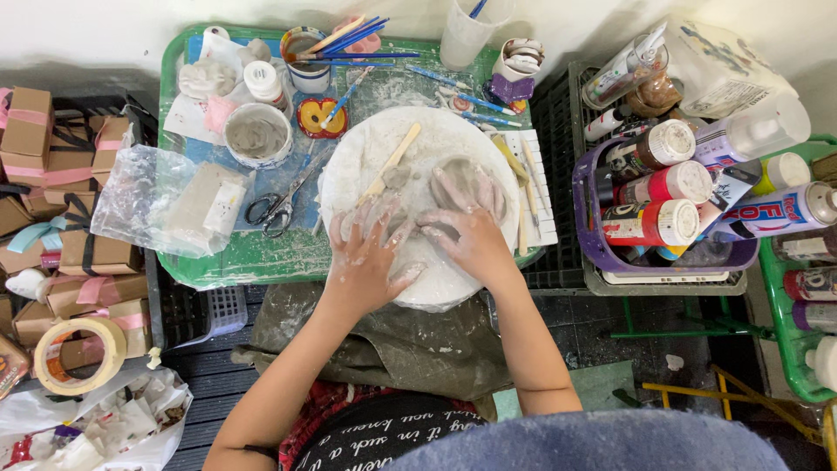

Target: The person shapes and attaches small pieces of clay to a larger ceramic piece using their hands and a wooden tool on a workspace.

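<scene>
A round white board (445,139) smeared with wet grey clay rests on the green tray (261,257). My left hand (370,253) lies palm down on the board's near half, fingers spread and coated in clay. My right hand (471,231) presses on a flat grey clay piece (466,179) with its fingers stretched over it. A wooden modelling stick (392,161) lies slanted on the board just beyond my left hand. Neither hand grips anything.
Scissors (279,205), a clay-filled cup (257,135), a brush pot (307,57) and a plastic bag (166,201) lie left on the tray. A purple basket (602,249) of paint bottles stands right. Cardboard boxes (61,174) and a tape roll (78,353) sit far left.
</scene>
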